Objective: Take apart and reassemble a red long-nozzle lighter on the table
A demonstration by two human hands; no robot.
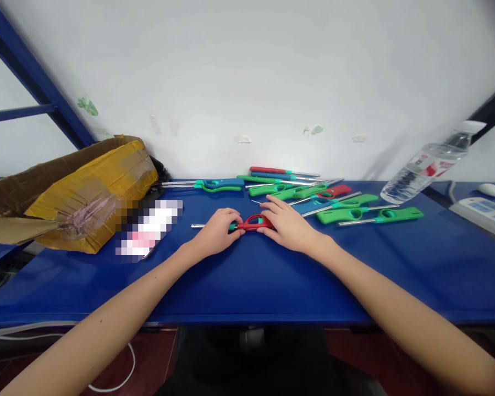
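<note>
A red lighter [253,224] with a metal tube lies across the blue table, its tube pointing left. My left hand [218,234] is closed round the joint between its tube and red body. On the handle end rests my right hand [286,225], its fingers spread and touching the red body. Behind and to the right lie several more long lighters, among them a green one [402,214] and another green one [340,215]. Near the wall, left of this pile, are blue and green lighters [220,185] with their tubes pointing left.
An open cardboard box [124,165] with yellow tape stands at the left on the blue table [247,286]. Beside it lies a phone [150,230], its screen blurred. At the right are a water bottle [423,165] and a white power strip [484,217].
</note>
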